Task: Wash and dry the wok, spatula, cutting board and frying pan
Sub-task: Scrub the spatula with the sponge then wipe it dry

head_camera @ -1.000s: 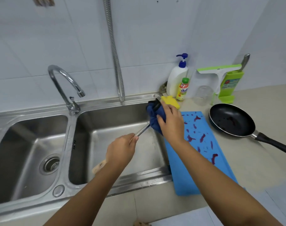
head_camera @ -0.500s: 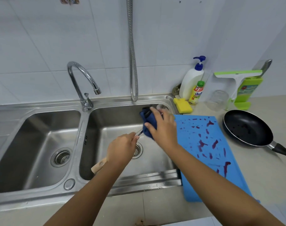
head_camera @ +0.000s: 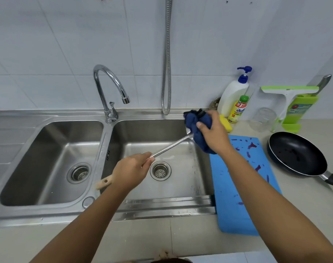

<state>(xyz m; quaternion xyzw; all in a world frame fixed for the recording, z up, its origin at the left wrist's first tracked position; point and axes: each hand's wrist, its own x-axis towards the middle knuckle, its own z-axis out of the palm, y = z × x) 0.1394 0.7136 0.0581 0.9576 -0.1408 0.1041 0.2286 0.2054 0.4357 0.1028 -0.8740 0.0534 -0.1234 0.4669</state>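
Over the sink [head_camera: 162,207], two hands are holding one spatula [head_camera: 171,147].
Left hand [head_camera: 130,172] is gripping the handle; right hand [head_camera: 214,136] is clutching one cloth [head_camera: 195,126].

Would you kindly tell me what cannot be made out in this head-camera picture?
Blade of the spatula: head view, wrapped in the blue cloth gripped by the right hand.
Handle end of the frying pan: head view, cut off by the right edge.
Part of the cutting board: head view, behind the right forearm.
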